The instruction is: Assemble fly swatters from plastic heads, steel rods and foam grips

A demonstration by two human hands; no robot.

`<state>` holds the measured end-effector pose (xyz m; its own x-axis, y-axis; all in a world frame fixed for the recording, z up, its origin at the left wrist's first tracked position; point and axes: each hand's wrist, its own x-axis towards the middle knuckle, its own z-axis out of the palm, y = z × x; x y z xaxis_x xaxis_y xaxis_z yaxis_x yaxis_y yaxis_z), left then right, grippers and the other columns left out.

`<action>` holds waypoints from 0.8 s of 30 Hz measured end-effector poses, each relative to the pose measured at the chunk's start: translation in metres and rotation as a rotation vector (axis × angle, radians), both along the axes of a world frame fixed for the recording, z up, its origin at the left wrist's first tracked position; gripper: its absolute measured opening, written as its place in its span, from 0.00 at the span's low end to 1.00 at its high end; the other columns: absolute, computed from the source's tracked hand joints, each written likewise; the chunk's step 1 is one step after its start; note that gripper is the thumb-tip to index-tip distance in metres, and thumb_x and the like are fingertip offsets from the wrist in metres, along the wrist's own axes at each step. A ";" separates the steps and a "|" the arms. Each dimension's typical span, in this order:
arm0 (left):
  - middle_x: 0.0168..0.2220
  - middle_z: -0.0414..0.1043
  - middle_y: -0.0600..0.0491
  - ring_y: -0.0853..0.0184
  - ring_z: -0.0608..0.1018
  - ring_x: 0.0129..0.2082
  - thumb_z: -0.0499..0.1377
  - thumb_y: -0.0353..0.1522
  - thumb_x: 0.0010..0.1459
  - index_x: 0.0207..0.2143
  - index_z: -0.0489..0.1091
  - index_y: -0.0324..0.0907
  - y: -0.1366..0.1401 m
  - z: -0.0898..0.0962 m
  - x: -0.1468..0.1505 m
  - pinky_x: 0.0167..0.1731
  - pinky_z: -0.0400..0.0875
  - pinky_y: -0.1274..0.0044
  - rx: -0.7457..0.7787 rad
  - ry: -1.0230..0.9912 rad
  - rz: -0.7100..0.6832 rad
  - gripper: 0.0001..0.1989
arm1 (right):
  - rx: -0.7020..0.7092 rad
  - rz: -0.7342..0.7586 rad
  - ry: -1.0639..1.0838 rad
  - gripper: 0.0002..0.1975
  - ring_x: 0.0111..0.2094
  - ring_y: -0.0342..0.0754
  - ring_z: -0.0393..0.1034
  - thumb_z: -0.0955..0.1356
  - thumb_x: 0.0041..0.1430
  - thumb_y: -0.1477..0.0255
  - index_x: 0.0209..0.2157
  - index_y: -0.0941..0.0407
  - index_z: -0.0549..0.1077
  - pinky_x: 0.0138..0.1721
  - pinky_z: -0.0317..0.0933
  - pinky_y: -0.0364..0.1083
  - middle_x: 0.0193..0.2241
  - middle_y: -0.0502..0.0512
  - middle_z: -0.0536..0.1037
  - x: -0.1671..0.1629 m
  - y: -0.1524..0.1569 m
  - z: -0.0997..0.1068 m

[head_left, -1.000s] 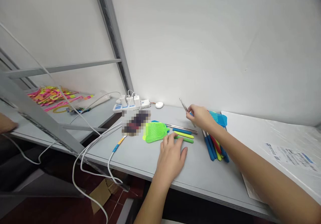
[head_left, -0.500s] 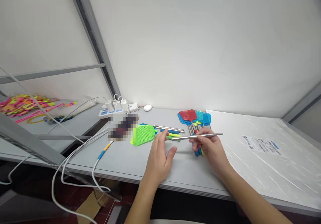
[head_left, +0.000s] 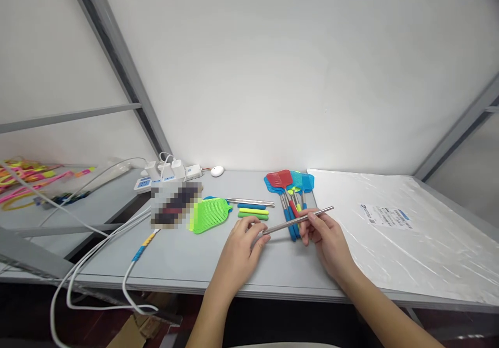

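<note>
A slim silver metal rod (head_left: 294, 223) slants across in front of me, above the table. My right hand (head_left: 329, 239) pinches it near its upper right end between thumb and fingers. At the lower left end, the thumb and fingers of my left hand (head_left: 238, 246) close around the tip. Just behind the rod lies a pile of fly swatters with red (head_left: 279, 179) and blue (head_left: 306, 182) heads. Beyond my left hand are a green handle grip (head_left: 252, 216), a yellow one (head_left: 253, 211), a blue one (head_left: 251, 206) and more metal rods (head_left: 257, 201). Loose green swatter heads (head_left: 210, 215) lie left of these.
White plastic wrapping with a label (head_left: 385, 216) covers the table's right side. At the left are a power strip (head_left: 143, 183) with chargers, white cables (head_left: 127, 284), a pixelated object (head_left: 175, 205) and colourful plastic pieces (head_left: 23, 179). A small white object (head_left: 217, 171) sits by the wall.
My left hand has gone from open with fingers apart to closed on the rod's left end. The rod now tilts more, its left end lower. The camera view has shifted to the right.
</note>
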<state>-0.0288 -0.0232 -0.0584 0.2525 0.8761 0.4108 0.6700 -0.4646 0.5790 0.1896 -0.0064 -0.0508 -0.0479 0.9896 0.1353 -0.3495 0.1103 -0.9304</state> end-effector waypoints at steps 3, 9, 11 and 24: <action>0.56 0.65 0.50 0.59 0.64 0.57 0.54 0.39 0.65 0.58 0.62 0.51 0.002 -0.003 0.000 0.56 0.62 0.65 -0.010 0.040 0.064 0.19 | -0.021 -0.076 0.044 0.13 0.21 0.42 0.64 0.66 0.63 0.61 0.38 0.56 0.74 0.25 0.58 0.43 0.22 0.49 0.73 0.002 -0.001 0.000; 0.62 0.62 0.49 0.53 0.58 0.61 0.52 0.40 0.65 0.61 0.59 0.48 0.009 -0.013 0.001 0.57 0.57 0.57 0.023 0.180 0.232 0.23 | -0.027 -0.114 0.079 0.13 0.20 0.42 0.62 0.66 0.63 0.60 0.36 0.56 0.74 0.24 0.57 0.42 0.19 0.48 0.71 -0.002 -0.001 0.001; 0.61 0.63 0.49 0.51 0.57 0.62 0.51 0.39 0.66 0.61 0.60 0.48 0.009 -0.014 0.002 0.56 0.57 0.56 0.030 0.215 0.234 0.22 | -0.027 -0.120 0.065 0.14 0.20 0.42 0.62 0.66 0.62 0.60 0.36 0.56 0.74 0.24 0.56 0.42 0.19 0.48 0.71 -0.003 -0.002 0.000; 0.51 0.69 0.48 0.55 0.66 0.52 0.55 0.35 0.63 0.46 0.71 0.47 0.005 -0.011 0.001 0.49 0.61 0.60 0.080 0.193 0.213 0.10 | -0.062 -0.145 0.046 0.14 0.20 0.41 0.58 0.67 0.61 0.59 0.35 0.56 0.74 0.23 0.55 0.42 0.19 0.47 0.68 -0.002 0.000 -0.002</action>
